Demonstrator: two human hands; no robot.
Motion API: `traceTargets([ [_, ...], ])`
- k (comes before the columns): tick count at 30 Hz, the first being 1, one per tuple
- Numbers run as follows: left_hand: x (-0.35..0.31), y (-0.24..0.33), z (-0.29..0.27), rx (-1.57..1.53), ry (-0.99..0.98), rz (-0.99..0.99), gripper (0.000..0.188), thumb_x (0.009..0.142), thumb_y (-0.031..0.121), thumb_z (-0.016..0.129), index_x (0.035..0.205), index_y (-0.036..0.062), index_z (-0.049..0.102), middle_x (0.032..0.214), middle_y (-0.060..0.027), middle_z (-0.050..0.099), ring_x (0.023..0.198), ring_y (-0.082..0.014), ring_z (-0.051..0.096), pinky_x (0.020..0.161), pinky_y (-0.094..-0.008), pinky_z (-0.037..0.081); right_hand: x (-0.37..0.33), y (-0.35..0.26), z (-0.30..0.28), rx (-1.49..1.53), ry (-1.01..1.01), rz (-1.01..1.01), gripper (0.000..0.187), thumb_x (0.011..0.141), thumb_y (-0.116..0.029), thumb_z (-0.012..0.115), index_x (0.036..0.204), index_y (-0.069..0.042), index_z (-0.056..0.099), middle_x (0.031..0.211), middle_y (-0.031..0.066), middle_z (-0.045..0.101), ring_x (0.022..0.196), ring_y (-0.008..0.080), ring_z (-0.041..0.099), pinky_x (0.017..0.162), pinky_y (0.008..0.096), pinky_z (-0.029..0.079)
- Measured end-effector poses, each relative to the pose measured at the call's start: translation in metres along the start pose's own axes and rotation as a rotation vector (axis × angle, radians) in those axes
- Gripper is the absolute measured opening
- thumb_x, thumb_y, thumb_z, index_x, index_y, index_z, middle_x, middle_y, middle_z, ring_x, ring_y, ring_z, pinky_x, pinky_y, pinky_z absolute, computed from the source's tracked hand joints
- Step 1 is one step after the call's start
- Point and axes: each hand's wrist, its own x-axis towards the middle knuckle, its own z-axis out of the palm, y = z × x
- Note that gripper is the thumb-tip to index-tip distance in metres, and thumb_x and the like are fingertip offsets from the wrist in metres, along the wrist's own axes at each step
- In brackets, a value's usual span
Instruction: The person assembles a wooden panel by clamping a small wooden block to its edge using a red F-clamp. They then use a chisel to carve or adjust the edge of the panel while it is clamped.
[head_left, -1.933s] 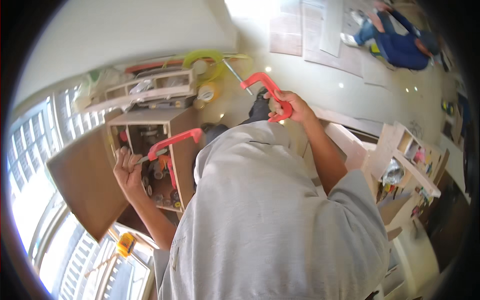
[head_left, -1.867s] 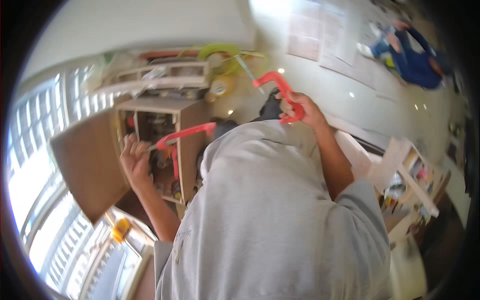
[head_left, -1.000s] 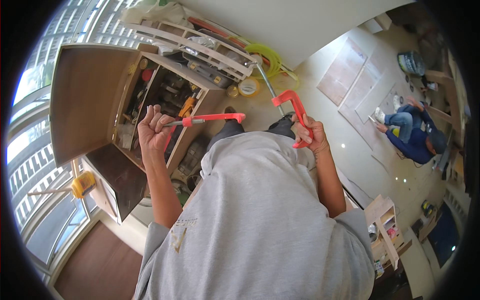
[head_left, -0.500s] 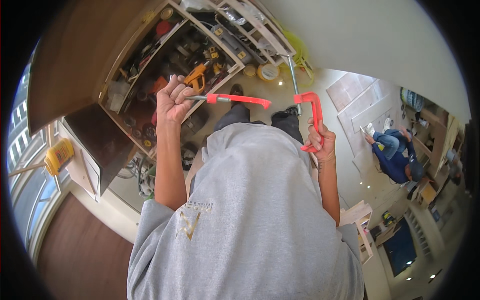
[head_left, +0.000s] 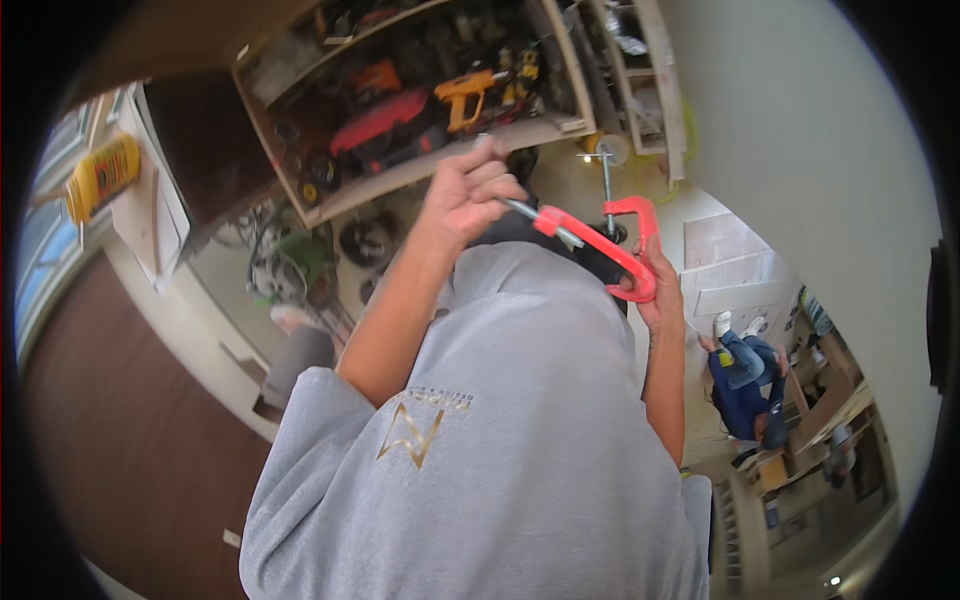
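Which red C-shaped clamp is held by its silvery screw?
The red C-shaped clamp in the left hand; the other red C-shaped clamp is gripped by its frame in the right hand.

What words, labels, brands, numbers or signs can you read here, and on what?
Grey shirt: lettering by a gold emblem; I don't copy wording.
Yellow container: label print, too blurred to read.
Red clamps: no readable text.
Orange tool: any marking too small to read.
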Motion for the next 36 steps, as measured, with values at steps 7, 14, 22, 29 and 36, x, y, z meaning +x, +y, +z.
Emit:
traceTargets([
  [7, 0.011, -0.044, -0.046, -0.078, 0.074, -0.091, 0.022, 0.112, 0.023, 0.050, 0.101, 0.0037, 0.054, 0.055, 0.0077, 0.022, 0.047, -0.0084, 0.019, 0.057, -0.0262, 0.034, -0.015, 0.005, -0.034, -0.200, -0.097, 0.181, 0.028, 0.103, -0.032, 0.068, 0.113, -0.008, 0.058, 0.079, 0.0136, 0.069, 0.056, 0.0162, 0.061, 0.052, 0.0263, 0.050],
  [14, 0.007, -0.056, -0.084, -0.131, 0.090, -0.159, 0.020, 0.112, 0.022, 0.049, 0.102, 0.0046, 0.053, 0.055, 0.0076, 0.022, 0.046, -0.0083, 0.020, 0.058, -0.0267, 0.036, -0.029, 0.014, -0.040, -0.180, 0.021, 0.230, 0.025, 0.099, -0.013, 0.071, 0.118, -0.006, 0.057, 0.074, 0.0062, 0.063, 0.057, 0.0146, 0.061, 0.053, 0.0259, 0.049],
  [22, -0.002, -0.065, -0.100, -0.155, 0.041, -0.149, 0.020, 0.112, 0.022, 0.050, 0.103, 0.0041, 0.053, 0.055, 0.0076, 0.022, 0.047, -0.0084, 0.021, 0.059, -0.0268, 0.037, -0.037, 0.021, -0.045, -0.214, -0.012, 0.207, 0.024, 0.099, -0.009, 0.070, 0.118, -0.003, 0.056, 0.076, 0.0054, 0.063, 0.057, 0.0144, 0.062, 0.053, 0.0264, 0.051],
  [29, 0.004, -0.069, -0.111, -0.201, 0.142, -0.154, 0.018, 0.111, 0.018, 0.053, 0.103, 0.0018, 0.055, 0.055, 0.0068, 0.023, 0.046, -0.0079, 0.023, 0.056, -0.0254, 0.037, -0.045, 0.023, -0.047, -0.241, -0.018, 0.220, 0.023, 0.098, -0.008, 0.071, 0.115, -0.003, 0.058, 0.078, 0.0057, 0.064, 0.059, 0.0149, 0.064, 0.054, 0.0249, 0.052],
  [36, 0.015, -0.072, -0.118, -0.204, 0.251, -0.106, 0.013, 0.105, 0.014, 0.063, 0.102, 0.0031, 0.057, 0.061, 0.0029, 0.040, 0.052, -0.0101, 0.039, 0.062, -0.0277, 0.047, -0.050, 0.026, -0.048, -0.275, -0.020, 0.249, 0.022, 0.096, -0.009, 0.074, 0.111, -0.005, 0.059, 0.079, 0.0074, 0.067, 0.062, 0.0158, 0.065, 0.059, 0.0266, 0.052],
])
